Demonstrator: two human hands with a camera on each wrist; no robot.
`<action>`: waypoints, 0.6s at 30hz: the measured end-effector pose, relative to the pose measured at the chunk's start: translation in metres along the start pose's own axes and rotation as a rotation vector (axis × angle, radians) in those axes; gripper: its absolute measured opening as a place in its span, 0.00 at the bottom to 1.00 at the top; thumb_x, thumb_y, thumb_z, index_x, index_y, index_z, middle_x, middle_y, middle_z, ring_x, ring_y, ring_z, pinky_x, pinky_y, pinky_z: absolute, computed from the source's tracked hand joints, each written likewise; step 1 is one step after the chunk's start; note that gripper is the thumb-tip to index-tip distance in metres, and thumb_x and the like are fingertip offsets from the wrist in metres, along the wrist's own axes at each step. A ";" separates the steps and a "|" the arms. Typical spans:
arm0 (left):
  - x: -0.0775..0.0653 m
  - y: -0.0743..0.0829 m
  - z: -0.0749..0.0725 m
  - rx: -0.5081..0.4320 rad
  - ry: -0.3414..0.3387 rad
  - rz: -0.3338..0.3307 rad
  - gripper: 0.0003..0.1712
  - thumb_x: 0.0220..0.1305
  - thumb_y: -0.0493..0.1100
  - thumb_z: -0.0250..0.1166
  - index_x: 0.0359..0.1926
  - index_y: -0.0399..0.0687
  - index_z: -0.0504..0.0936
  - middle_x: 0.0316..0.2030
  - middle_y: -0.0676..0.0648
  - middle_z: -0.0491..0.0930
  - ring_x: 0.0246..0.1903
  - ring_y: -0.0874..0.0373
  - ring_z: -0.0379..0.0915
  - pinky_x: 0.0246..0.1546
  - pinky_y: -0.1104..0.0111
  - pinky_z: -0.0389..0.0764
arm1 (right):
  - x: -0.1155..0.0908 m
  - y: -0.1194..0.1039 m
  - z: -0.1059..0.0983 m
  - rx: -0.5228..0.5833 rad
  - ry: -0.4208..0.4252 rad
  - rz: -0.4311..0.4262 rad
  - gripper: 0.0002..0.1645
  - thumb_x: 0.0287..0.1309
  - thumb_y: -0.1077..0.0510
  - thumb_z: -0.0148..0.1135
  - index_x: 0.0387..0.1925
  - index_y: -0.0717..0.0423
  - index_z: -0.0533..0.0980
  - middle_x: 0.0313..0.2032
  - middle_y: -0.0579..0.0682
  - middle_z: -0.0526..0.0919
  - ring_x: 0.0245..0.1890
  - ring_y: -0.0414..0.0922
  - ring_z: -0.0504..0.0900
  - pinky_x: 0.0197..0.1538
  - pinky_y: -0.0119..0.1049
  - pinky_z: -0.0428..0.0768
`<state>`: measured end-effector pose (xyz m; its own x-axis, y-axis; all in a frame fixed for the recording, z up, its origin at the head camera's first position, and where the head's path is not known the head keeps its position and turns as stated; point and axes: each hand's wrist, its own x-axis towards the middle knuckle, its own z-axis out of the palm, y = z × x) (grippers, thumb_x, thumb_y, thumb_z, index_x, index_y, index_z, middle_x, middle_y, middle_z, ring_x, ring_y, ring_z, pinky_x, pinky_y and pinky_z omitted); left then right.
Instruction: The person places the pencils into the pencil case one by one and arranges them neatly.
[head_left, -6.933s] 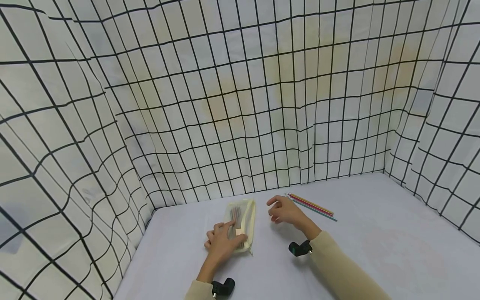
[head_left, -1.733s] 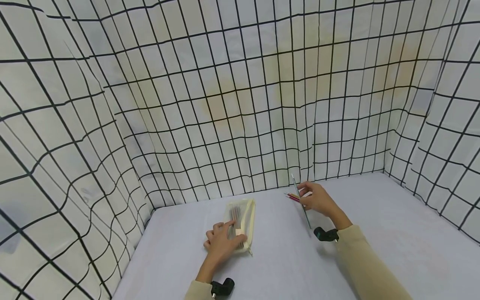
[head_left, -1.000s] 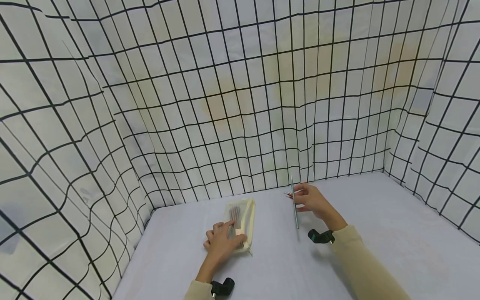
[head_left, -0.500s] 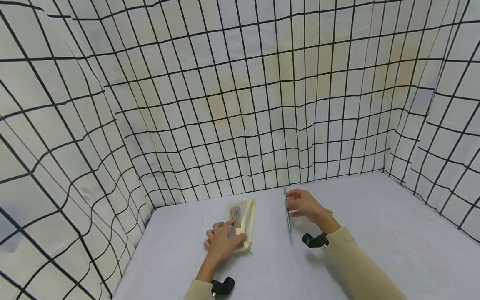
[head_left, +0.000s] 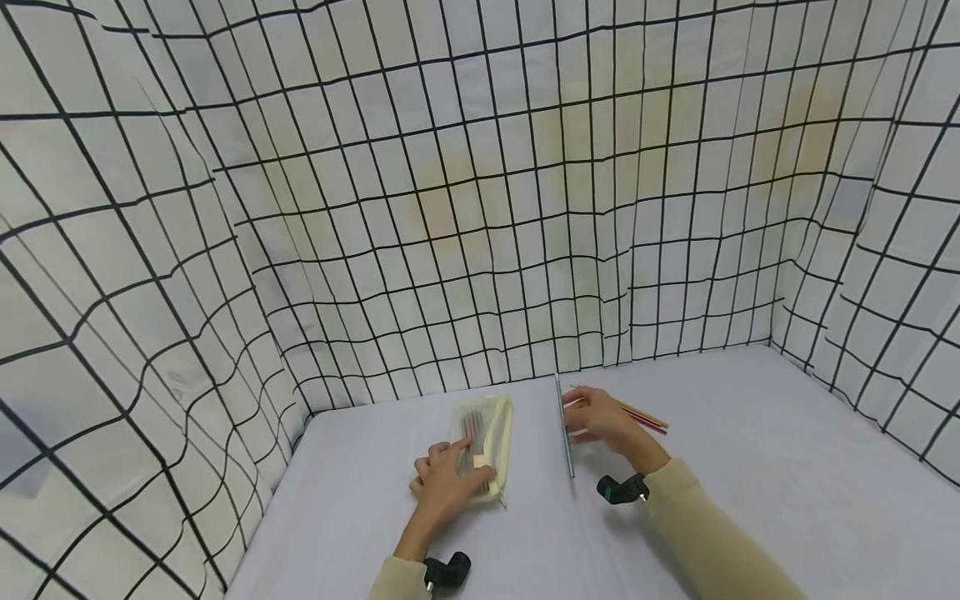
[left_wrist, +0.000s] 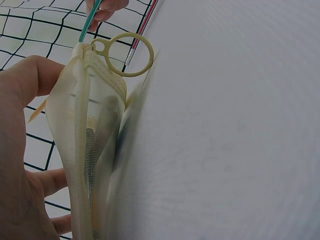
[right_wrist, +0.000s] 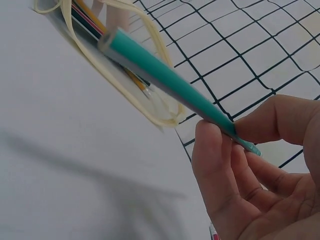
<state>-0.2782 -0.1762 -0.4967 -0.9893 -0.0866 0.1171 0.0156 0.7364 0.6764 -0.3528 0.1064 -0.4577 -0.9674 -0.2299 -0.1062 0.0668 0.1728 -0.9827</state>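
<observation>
My left hand [head_left: 444,483] rests on a cream mesh pencil case [head_left: 501,446], fingers spread over its top and the thumb near its zipped edge. In the right wrist view the case's mouth gapes, and several pencils [right_wrist: 89,22] lie inside. A yellow zipper-pull ring [left_wrist: 151,54] stands at its end in the left wrist view. My right hand [head_left: 603,421] pinches a teal pencil [right_wrist: 165,82] between thumb and fingertips, raised off the table a short way right of the case. The pencil points toward the mouth in the right wrist view.
A yellow pencil and a red pencil [head_left: 649,420] lie on the white tabletop [head_left: 735,467] behind my right hand, partly hidden by it. White cloth walls with a black grid [head_left: 465,242] enclose the table at the back and sides. Each wrist wears a small black camera [head_left: 622,490].
The right hand, empty above the pencils at first, has picked up the teal pencil and carried it left and slightly down toward the case. The left hand has stayed in place.
</observation>
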 end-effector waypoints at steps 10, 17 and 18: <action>0.000 0.000 -0.001 -0.003 -0.002 -0.005 0.44 0.51 0.65 0.68 0.70 0.57 0.74 0.69 0.37 0.62 0.60 0.37 0.53 0.49 0.43 0.54 | 0.000 0.001 0.020 -0.018 -0.012 0.006 0.23 0.62 0.70 0.62 0.59 0.67 0.73 0.42 0.58 0.79 0.37 0.48 0.82 0.40 0.44 0.87; 0.002 -0.001 0.003 -0.005 0.005 -0.007 0.44 0.52 0.64 0.68 0.70 0.57 0.74 0.69 0.37 0.62 0.60 0.36 0.53 0.50 0.42 0.53 | 0.000 0.006 0.031 -0.021 -0.042 0.013 0.22 0.60 0.71 0.62 0.57 0.66 0.74 0.41 0.58 0.79 0.36 0.48 0.82 0.40 0.43 0.87; 0.003 -0.002 0.004 -0.002 0.003 -0.011 0.44 0.52 0.64 0.68 0.70 0.58 0.74 0.70 0.37 0.62 0.60 0.36 0.52 0.50 0.42 0.53 | 0.000 0.006 0.033 -0.019 -0.045 0.018 0.22 0.60 0.71 0.62 0.57 0.66 0.74 0.40 0.58 0.79 0.36 0.48 0.82 0.40 0.43 0.87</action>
<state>-0.2813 -0.1751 -0.5001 -0.9890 -0.0967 0.1117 0.0050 0.7338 0.6793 -0.3444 0.0763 -0.4689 -0.9542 -0.2690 -0.1308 0.0791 0.1949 -0.9776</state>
